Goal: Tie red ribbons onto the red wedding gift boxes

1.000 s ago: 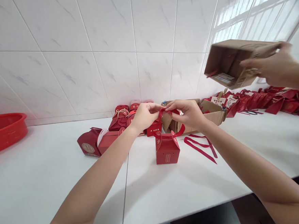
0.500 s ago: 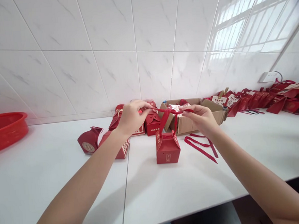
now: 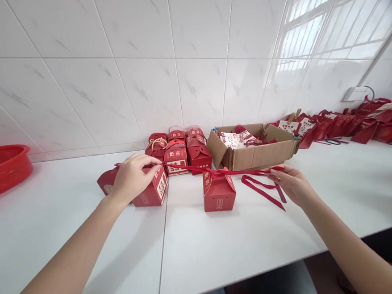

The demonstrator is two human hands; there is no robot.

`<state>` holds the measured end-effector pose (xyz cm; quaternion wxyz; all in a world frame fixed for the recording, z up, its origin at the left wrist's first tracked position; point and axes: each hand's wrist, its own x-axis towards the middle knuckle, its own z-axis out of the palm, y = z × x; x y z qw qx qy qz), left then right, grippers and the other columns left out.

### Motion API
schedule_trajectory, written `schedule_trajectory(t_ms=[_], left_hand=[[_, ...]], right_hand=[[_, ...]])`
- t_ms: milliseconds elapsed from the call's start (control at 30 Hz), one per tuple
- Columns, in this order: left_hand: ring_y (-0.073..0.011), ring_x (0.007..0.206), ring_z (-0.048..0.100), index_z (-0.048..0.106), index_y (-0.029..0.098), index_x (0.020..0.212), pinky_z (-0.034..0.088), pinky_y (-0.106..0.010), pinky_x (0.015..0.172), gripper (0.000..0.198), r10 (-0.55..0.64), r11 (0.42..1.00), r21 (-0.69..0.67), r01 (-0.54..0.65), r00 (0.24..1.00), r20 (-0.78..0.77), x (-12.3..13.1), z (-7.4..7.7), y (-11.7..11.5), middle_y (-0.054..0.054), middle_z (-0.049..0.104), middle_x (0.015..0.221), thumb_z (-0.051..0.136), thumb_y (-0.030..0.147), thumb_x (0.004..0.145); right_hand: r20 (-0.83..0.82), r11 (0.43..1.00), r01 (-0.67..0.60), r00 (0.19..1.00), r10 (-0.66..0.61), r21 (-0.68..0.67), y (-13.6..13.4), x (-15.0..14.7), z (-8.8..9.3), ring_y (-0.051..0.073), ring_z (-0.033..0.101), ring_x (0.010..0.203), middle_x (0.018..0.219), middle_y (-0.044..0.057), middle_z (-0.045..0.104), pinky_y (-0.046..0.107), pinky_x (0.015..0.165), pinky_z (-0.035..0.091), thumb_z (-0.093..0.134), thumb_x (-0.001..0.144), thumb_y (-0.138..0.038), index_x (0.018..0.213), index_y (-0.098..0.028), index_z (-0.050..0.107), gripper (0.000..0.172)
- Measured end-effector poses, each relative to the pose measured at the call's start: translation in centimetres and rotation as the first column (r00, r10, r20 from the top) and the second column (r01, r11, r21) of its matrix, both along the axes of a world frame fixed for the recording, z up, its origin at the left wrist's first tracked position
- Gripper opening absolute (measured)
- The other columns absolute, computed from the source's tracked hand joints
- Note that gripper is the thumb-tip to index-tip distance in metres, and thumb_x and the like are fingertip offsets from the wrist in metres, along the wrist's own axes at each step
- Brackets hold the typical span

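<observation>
Both hands have spread apart: left hand [image 3: 131, 176] and right hand [image 3: 290, 183] pinch the thin red ribbon [image 3: 251, 171], stretched left-right over the small red paper box [image 3: 219, 194] mid-surface. Its ends hide inside the fingers.

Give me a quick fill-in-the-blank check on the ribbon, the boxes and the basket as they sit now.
1. The left hand and right hand each hold one end of a ribbon coloured ____.
2. That ribbon stretches across the ____ of the small gift box.
3. Behind the gift box, the open carton is made of ____.
4. The basket sits at the far ____ of the table.
Missing words: red; top; cardboard; left.
</observation>
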<state>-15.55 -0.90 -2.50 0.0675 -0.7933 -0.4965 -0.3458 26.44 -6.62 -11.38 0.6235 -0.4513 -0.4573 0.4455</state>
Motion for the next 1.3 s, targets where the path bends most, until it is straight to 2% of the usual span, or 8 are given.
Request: schedule_trajectory(t_ms=[400, 533, 733, 867, 1033, 1167, 1233, 1300], left_hand=[[-0.0256, 0.091, 0.055, 0.062, 0.034, 0.076, 0.045, -0.041, 0.08, 0.015, 0.053, 0.997, -0.051, -0.057, 0.995, -0.08, -2.0, -1.9, -2.0, 0.006, 0.066, 0.082, 0.049, 0.032, 0.083], [-0.0251, 0.09, 0.057, 0.061, 0.035, 0.073, 0.045, -0.04, 0.078, 0.015, 0.085, 0.991, -0.096, -0.092, 0.994, -0.074, -1.9, -1.8, -1.8, 0.009, 0.066, 0.079, 0.048, 0.033, 0.081], [-0.0192, 0.07, 0.056, 0.063, 0.024, 0.078, 0.044, -0.033, 0.068, 0.018, 0.21, 0.948, -0.217, -0.232, 0.97, -0.122, -1.2, -1.2, -1.7, -0.001, 0.066, 0.092, 0.049, 0.034, 0.083], [-0.0208, 0.077, 0.057, 0.063, 0.023, 0.082, 0.043, -0.031, 0.066, 0.017, 0.218, 0.936, -0.252, -0.247, 0.966, -0.138, -0.6, -0.6, -1.8, -0.003, 0.067, 0.098, 0.049, 0.033, 0.082], [-0.0303, 0.097, 0.052, 0.063, 0.023, 0.083, 0.042, -0.037, 0.071, 0.018, 0.254, 0.942, -0.123, -0.312, 0.904, -0.344, 0.5, 0.2, -2.2, -0.006, 0.067, 0.093, 0.045, 0.025, 0.082], [-0.0342, 0.114, 0.043, 0.061, 0.025, 0.106, 0.036, -0.05, 0.092, 0.031, 0.074, 0.992, -0.068, -0.108, 0.92, -0.386, 3.6, 0.7, -3.2, -0.009, 0.055, 0.121, 0.049, 0.022, 0.078], [-0.0309, 0.12, 0.041, 0.059, 0.027, 0.11, 0.035, -0.048, 0.098, 0.032, -0.111, 0.981, -0.182, 0.063, 0.958, -0.266, 6.1, 0.6, -3.7, -0.006, 0.052, 0.125, 0.053, 0.029, 0.078], [-0.0272, 0.117, 0.046, 0.058, 0.026, 0.107, 0.038, -0.043, 0.098, 0.029, -0.216, 0.945, -0.274, 0.18, 0.971, -0.106, 8.8, 0.1, -4.0, -0.005, 0.054, 0.122, 0.054, 0.037, 0.081]], right_hand=[[-0.189, 0.988, 0.062, 0.978, -0.088, -0.14, -1.1, 3.8, -3.4, 0.021, 0.061, 0.08, 0.081, 0.004, 0.062, 0.032, 0.072, 0.056, 0.083, 0.062, -0.029, 0.073, -0.024, 0.068, 0.02], [-0.164, 0.984, 0.034, 0.985, -0.063, -0.174, -1.2, 4.5, -4.3, 0.023, 0.059, 0.074, 0.076, 0.005, 0.06, 0.037, 0.067, 0.056, 0.081, 0.063, -0.032, 0.07, -0.024, 0.065, 0.019], [-0.184, 0.983, 0.08, 0.977, -0.111, -0.166, -1.6, 5.3, -4.7, 0.019, 0.057, 0.068, 0.072, 0.003, 0.057, 0.034, 0.064, 0.055, 0.082, 0.061, -0.032, 0.069, -0.024, 0.065, 0.021], [-0.184, 0.98, 0.121, 0.972, -0.15, -0.158, -2.1, 5.9, -4.5, 0.017, 0.058, 0.071, 0.077, 0.002, 0.058, 0.03, 0.068, 0.055, 0.083, 0.06, -0.033, 0.072, -0.024, 0.067, 0.022], [0.207, 0.963, 0.207, 0.963, -0.17, -0.173, -2.3, 5.4, -2.8, 0.026, 0.06, 0.087, 0.09, 0.008, 0.064, 0.038, 0.077, 0.052, 0.081, 0.061, -0.043, 0.084, -0.02, 0.068, 0.034], [0.611, 0.926, 0.348, 0.704, -0.362, 0.149, -1.8, 2.7, 0.7, 0.032, 0.057, 0.099, 0.107, 0.009, 0.062, 0.048, 0.086, 0.047, 0.07, 0.071, -0.046, 0.099, -0.022, 0.065, 0.037], [0.673, 0.934, 0.169, 0.654, -0.345, 0.316, -1.2, 0.4, 2.7, 0.029, 0.057, 0.101, 0.107, 0.008, 0.062, 0.045, 0.088, 0.048, 0.063, 0.08, -0.044, 0.101, -0.023, 0.065, 0.03], [0.738, 0.934, -0.136, 0.654, -0.166, 0.33, -0.2, -2.1, 4.3, 0.027, 0.055, 0.106, 0.117, 0.008, 0.057, 0.04, 0.09, 0.048, 0.063, 0.083, -0.041, 0.11, -0.024, 0.063, 0.031]])
